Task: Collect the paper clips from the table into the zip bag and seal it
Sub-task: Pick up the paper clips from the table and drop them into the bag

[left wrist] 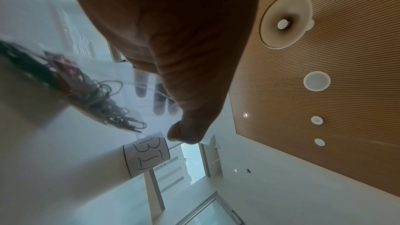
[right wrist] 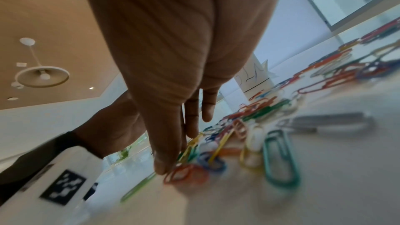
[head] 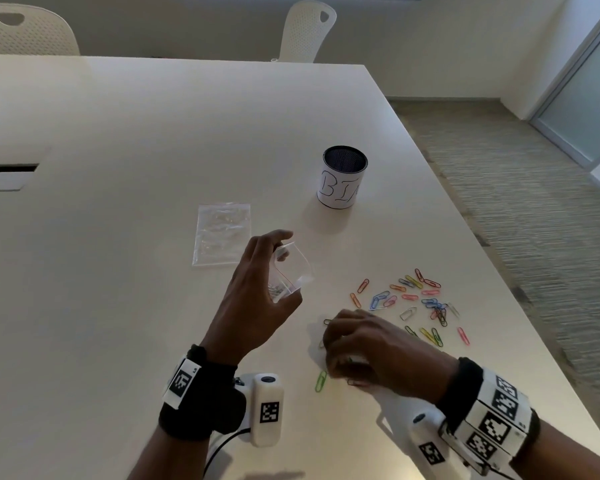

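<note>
While the left hand [head: 257, 292] pinches the zip bag [head: 291, 271] aloft, mouth spread open toward the right to receive, the right hand [head: 364, 348] curls over near paper clips [head: 416, 303] on the table [head: 118, 133], gathering; many lie scattered farther right.

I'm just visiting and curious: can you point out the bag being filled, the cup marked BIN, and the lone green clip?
zip bag [head: 293, 268], head view, on its clear side wall.
cup [head: 340, 188], head view, on its white lettered label.
green clip [head: 320, 381], head view, on the middle of its loop.
</note>
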The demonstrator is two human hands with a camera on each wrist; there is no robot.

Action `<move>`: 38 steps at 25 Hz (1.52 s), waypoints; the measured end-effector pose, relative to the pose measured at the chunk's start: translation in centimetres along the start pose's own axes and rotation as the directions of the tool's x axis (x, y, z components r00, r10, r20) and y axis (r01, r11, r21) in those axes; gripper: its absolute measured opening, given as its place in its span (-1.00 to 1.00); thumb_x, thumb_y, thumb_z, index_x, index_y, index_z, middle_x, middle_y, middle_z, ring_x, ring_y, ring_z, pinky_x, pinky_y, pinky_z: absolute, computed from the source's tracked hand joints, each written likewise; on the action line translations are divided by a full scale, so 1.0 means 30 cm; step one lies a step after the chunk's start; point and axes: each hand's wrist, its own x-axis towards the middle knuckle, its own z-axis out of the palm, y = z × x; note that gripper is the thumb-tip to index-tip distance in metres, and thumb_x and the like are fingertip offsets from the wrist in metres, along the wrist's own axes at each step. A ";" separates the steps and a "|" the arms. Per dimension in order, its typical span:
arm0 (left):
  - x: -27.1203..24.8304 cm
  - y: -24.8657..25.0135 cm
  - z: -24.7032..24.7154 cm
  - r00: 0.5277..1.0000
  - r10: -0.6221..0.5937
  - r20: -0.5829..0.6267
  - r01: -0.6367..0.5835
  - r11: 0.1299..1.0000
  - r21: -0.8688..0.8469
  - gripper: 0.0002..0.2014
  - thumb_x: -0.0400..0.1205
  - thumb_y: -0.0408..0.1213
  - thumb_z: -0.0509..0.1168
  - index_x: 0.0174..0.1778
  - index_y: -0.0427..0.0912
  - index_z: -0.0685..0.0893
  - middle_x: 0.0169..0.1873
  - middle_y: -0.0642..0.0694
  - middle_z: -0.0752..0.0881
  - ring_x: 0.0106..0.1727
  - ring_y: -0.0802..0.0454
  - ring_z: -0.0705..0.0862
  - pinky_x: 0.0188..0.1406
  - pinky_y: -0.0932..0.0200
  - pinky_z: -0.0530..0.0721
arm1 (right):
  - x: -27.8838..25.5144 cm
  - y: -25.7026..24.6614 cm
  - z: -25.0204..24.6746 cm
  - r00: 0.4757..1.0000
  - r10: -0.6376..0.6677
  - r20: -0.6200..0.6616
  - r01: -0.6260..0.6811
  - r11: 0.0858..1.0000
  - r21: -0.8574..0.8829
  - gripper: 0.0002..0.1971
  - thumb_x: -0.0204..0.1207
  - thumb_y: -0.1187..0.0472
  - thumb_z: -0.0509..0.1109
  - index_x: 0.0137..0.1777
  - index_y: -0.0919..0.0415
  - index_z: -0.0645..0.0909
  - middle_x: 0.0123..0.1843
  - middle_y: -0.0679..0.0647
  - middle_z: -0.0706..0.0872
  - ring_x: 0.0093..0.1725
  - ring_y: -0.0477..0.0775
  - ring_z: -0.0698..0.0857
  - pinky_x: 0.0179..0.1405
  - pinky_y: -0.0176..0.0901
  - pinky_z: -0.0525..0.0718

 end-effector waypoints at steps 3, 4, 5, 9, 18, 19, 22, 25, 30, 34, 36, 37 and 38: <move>-0.002 -0.003 0.001 1.000 -0.002 0.006 0.002 1.000 0.004 -0.21 0.51 -0.31 0.58 0.61 0.09 0.36 0.32 0.09 0.53 0.28 0.45 0.52 0.07 0.65 0.49 | 0.000 0.029 -0.031 0.989 0.100 -0.109 -0.106 0.993 -0.049 -0.75 0.63 -0.09 0.45 0.27 -0.11 0.71 0.37 -0.13 0.61 0.31 -0.20 0.49 0.35 -0.26 0.59; -0.002 -0.005 0.002 1.000 -0.001 0.009 0.001 1.000 0.007 -0.20 0.51 -0.30 0.59 0.61 0.09 0.35 0.32 0.08 0.53 0.31 0.41 0.51 0.07 0.64 0.49 | -0.001 0.030 -0.042 0.983 0.133 -0.123 -0.139 0.989 -0.043 -0.64 0.60 -0.19 0.44 0.35 -0.15 0.66 0.43 -0.14 0.56 0.34 -0.22 0.45 0.34 -0.31 0.55; -0.002 -0.007 0.002 1.000 -0.001 0.012 0.001 1.000 0.006 -0.20 0.51 -0.29 0.59 0.62 0.10 0.35 0.33 0.07 0.53 0.35 0.35 0.51 0.08 0.61 0.48 | 0.000 0.027 -0.050 0.981 0.159 -0.114 -0.163 0.986 -0.028 -0.52 0.56 -0.29 0.42 0.43 -0.20 0.59 0.49 -0.16 0.50 0.38 -0.26 0.38 0.34 -0.36 0.46; -0.002 -0.011 0.006 1.000 0.001 0.017 -0.001 1.000 -0.006 -0.19 0.51 -0.29 0.59 0.62 0.14 0.33 0.34 0.10 0.51 0.35 0.35 0.49 0.15 0.52 0.50 | 0.005 0.017 -0.027 0.992 0.127 -0.009 -0.127 0.990 -0.065 -0.44 0.58 -0.35 0.35 0.56 -0.29 0.45 0.62 -0.21 0.37 0.57 -0.20 0.27 0.53 -0.25 0.35; -0.002 -0.007 0.005 1.000 0.006 0.015 -0.005 1.000 -0.009 -0.22 0.52 -0.28 0.58 0.61 0.11 0.35 0.37 0.10 0.51 0.38 0.37 0.53 0.12 0.68 0.45 | -0.029 0.027 -0.094 0.980 0.175 0.096 -0.159 0.975 -0.158 -0.45 0.66 -0.19 0.36 0.64 -0.32 0.38 0.68 -0.22 0.29 0.60 -0.14 0.32 0.49 -0.27 0.51; -0.002 -0.006 0.004 1.000 0.007 0.014 -0.007 1.000 -0.014 -0.22 0.52 -0.27 0.58 0.61 0.10 0.35 0.37 0.10 0.51 0.38 0.37 0.53 0.12 0.68 0.45 | -0.033 0.024 -0.094 0.977 0.183 0.110 -0.161 0.970 -0.180 -0.45 0.68 -0.18 0.35 0.65 -0.34 0.36 0.70 -0.22 0.28 0.61 -0.13 0.32 0.47 -0.27 0.51; -0.001 -0.002 0.006 1.000 0.001 0.018 -0.001 1.000 -0.017 -0.22 0.52 -0.29 0.58 0.61 0.09 0.36 0.37 0.08 0.52 0.40 0.29 0.55 0.14 0.60 0.46 | -0.038 0.016 -0.081 0.983 0.169 0.066 -0.158 0.977 -0.145 -0.58 0.75 -0.04 0.31 0.59 -0.26 0.47 0.65 -0.14 0.37 0.52 -0.14 0.44 0.39 -0.30 0.61; -0.001 0.000 0.008 1.000 0.002 0.012 -0.002 1.000 -0.019 -0.23 0.52 -0.28 0.58 0.61 0.08 0.36 0.36 0.06 0.53 0.38 0.26 0.55 0.17 0.52 0.49 | -0.036 0.006 -0.063 0.986 0.165 0.007 -0.164 0.979 -0.118 -0.67 0.78 0.06 0.29 0.51 -0.13 0.58 0.55 -0.09 0.48 0.45 -0.13 0.53 0.41 -0.20 0.66; -0.003 0.000 0.007 1.000 0.001 0.018 0.000 1.000 -0.018 -0.22 0.52 -0.28 0.58 0.60 0.11 0.36 0.33 0.09 0.52 0.34 0.50 0.51 0.17 0.58 0.46 | -0.020 -0.010 -0.044 0.975 0.213 -0.060 -0.220 0.963 -0.158 -0.72 0.80 0.10 0.26 0.44 -0.01 0.62 0.35 -0.04 0.62 0.22 -0.11 0.65 0.26 -0.21 0.71; -0.002 -0.002 0.008 1.000 -0.005 0.020 0.005 0.999 -0.033 -0.21 0.51 -0.28 0.59 0.61 0.12 0.35 0.35 0.08 0.52 0.33 0.38 0.53 0.22 0.40 0.55 | -0.010 0.013 -0.065 0.957 0.272 -0.099 -0.277 0.960 -0.044 -0.81 0.74 0.14 0.37 0.28 0.07 0.71 0.19 -0.04 0.69 0.01 -0.13 0.75 0.04 -0.34 0.77; -0.002 -0.004 0.008 1.000 -0.003 0.016 0.004 0.999 -0.039 -0.21 0.51 -0.27 0.59 0.60 0.13 0.35 0.34 0.09 0.53 0.35 0.36 0.54 0.24 0.33 0.59 | -0.008 0.042 -0.079 0.939 0.313 -0.140 -0.309 0.950 0.055 -0.85 0.67 0.18 0.45 0.18 0.12 0.78 0.12 -0.05 0.77 -0.04 -0.14 0.79 0.05 -0.29 0.81; -0.002 -0.005 0.008 1.000 -0.002 0.014 0.002 0.999 -0.041 -0.21 0.51 -0.27 0.59 0.60 0.13 0.36 0.33 0.09 0.53 0.35 0.38 0.54 0.25 0.33 0.59 | -0.008 0.060 -0.086 0.925 0.340 -0.172 -0.323 0.939 0.117 -0.88 0.63 0.21 0.51 0.12 0.13 0.81 0.07 -0.06 0.81 -0.06 -0.15 0.80 0.07 -0.25 0.82; -0.002 -0.006 0.007 1.000 -0.001 0.013 0.001 0.999 -0.042 -0.21 0.51 -0.27 0.59 0.60 0.13 0.36 0.32 0.09 0.53 0.36 0.39 0.54 0.25 0.34 0.58 | -0.010 0.076 -0.092 0.904 0.373 -0.210 -0.335 0.921 0.198 -0.89 0.59 0.24 0.56 0.08 0.11 0.83 0.02 -0.08 0.84 -0.07 -0.16 0.81 0.08 -0.21 0.83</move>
